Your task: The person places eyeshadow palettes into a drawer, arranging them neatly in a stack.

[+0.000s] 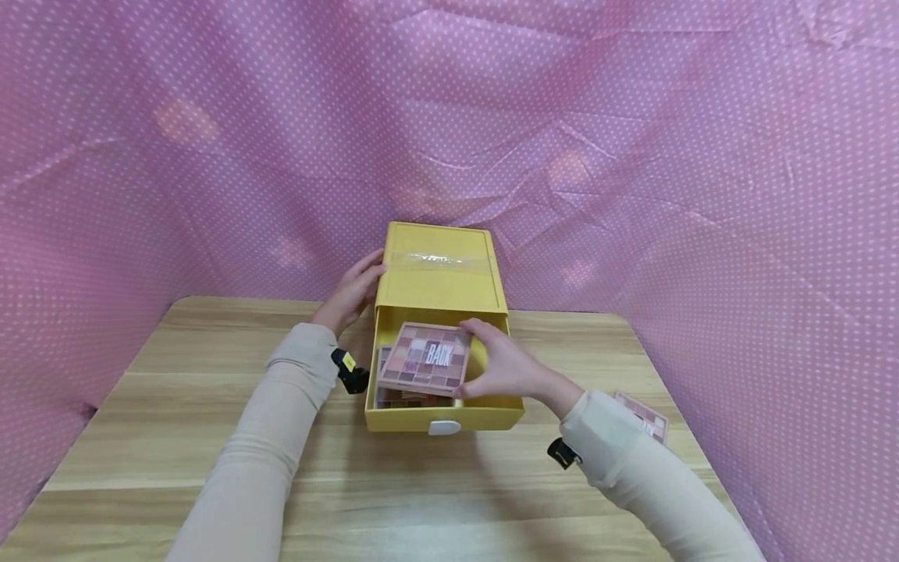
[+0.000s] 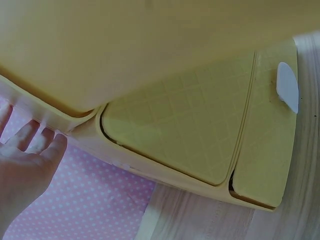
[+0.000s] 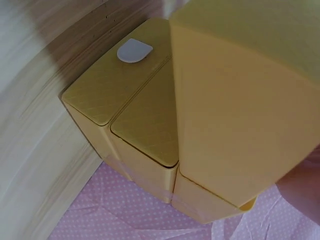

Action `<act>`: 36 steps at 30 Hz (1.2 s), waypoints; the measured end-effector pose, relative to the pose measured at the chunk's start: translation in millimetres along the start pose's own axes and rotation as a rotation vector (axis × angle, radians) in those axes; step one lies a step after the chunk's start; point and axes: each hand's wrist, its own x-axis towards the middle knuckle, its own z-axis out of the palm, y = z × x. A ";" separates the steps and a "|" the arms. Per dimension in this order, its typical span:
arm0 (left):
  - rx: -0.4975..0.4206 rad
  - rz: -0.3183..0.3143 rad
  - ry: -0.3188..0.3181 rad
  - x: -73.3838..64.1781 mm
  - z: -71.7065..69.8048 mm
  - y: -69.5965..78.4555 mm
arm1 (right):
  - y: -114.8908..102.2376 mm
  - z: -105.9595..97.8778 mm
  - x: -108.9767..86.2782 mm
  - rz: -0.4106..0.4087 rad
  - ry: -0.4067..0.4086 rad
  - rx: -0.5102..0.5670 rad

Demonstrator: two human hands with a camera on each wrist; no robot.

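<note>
My right hand [image 1: 509, 365] pinches a pink eyeshadow palette [image 1: 424, 357] marked "BACK" by its right edge. The palette is slightly tilted over the pulled-out top drawer [image 1: 485, 417] of a yellow drawer cabinet [image 1: 442, 269]. Beneath it, partly hidden, more palettes [image 1: 414, 400] lie in the drawer's left part. My left hand [image 1: 354, 290] rests against the cabinet's left side near the top, and in the left wrist view its fingers [image 2: 56, 147] touch that side wall. In the right wrist view the drawer's outer wall [image 3: 235, 110] hides the held palette.
Another palette [image 1: 648, 420] lies on the wooden table [image 1: 576, 507] at the right, partly behind the right sleeve. The open drawer, with its white handle [image 1: 444, 427], juts out toward me. Lower drawers [image 2: 185, 125] are closed. Pink dotted cloth [image 1: 267, 140] hangs behind and at both sides.
</note>
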 end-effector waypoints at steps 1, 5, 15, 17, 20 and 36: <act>0.002 -0.001 0.003 -0.1 0.1 -0.1 | -0.2 0.8 1.2 0.006 -0.011 -0.018; 0.012 -0.007 0.008 -0.7 0.6 0.1 | -1.1 3.7 5.3 -0.001 -0.047 -0.075; 0.031 -0.020 0.008 -5.8 3.7 1.7 | -0.7 6.0 7.7 -0.042 -0.123 -0.111; 0.040 -0.023 0.010 -6.9 4.3 2.3 | -0.8 6.4 7.9 -0.048 -0.150 -0.114; 0.031 -0.022 0.008 -7.4 4.6 2.5 | -1.4 7.3 8.8 -0.050 -0.190 -0.128; 0.012 -0.032 0.035 -9.3 6.1 1.1 | 0.3 17.2 11.8 -0.129 -0.272 -0.214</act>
